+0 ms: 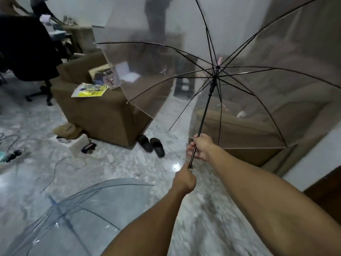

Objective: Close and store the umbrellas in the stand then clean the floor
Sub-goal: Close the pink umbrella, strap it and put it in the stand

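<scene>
Both hands on the black shaft (203, 117) of the open clear umbrella (239, 80). Left hand (184, 180) fisted around the low end of the shaft, handle hidden inside the fist. Right hand (200, 146) just above it, fingers curled round the shaft. Shaft tilts up and to the right from the hands; runner (212, 87) sits high near the hub, ribs fully spread, canopy facing away from the person, held in the air over the floor (129, 163).

Second umbrella (73, 218), bluish and clear, lies open on the floor at the lower left, well apart from the hands.

Brown sofa (103, 111) stands beyond the hands to the left; a yellow magazine (90, 90) rests on its near arm. Pair of black slippers (152, 145) on the floor touching the sofa's near corner. Cables (60, 163) trail across the floor at left. Black office chair (31, 58) at far left.
</scene>
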